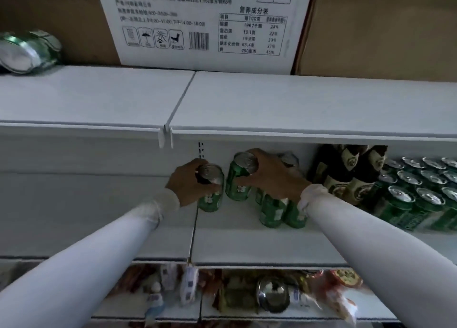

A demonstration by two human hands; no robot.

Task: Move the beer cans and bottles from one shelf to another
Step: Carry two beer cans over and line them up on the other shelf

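My left hand grips a green beer can near its top, at the seam between two white shelf boards. Just to the right, my right hand wraps around the rim of a second green can, which is tilted. Below my right wrist stand two more green cans, and another can top shows behind my hand. Dark brown beer bottles and several packed green cans fill the right end of the same shelf.
The white top shelf juts out overhead, carrying a white printed carton, brown cartons and a wrapped pack of green cans on its side. Snack packets and a jar crowd the shelf below.
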